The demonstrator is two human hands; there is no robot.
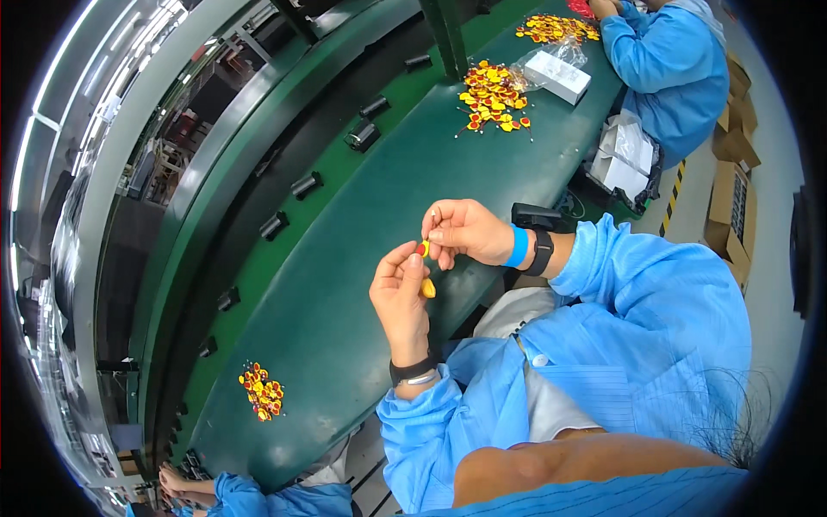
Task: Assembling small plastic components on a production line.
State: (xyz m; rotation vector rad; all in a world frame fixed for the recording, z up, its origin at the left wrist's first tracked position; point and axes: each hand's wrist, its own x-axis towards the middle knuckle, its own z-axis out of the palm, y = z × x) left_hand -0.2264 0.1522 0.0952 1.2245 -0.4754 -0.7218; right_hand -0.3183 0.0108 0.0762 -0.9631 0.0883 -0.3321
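Observation:
My left hand (401,297) is closed in a pinch on a small yellow-and-red disc-like part (423,248). A second yellow piece (428,289) shows at the inner side of the same hand, by its curled fingers. My right hand (469,234) meets the left from the right, its thumb and fingers closed at the top of the yellow-and-red part. Anything finer between these fingertips is too small to make out. Both hands are above the green worktable (362,345). Similar parts with thin dark leads lie in a small pile (261,392) to the left.
Farther along the table are a larger pile of parts (494,96), a white box (557,76) and another pile (556,28) by a co-worker's blue sleeve (663,52). Black cylindrical items (306,185) line the green conveyor (258,246). Another person's hands (177,482) show at lower left.

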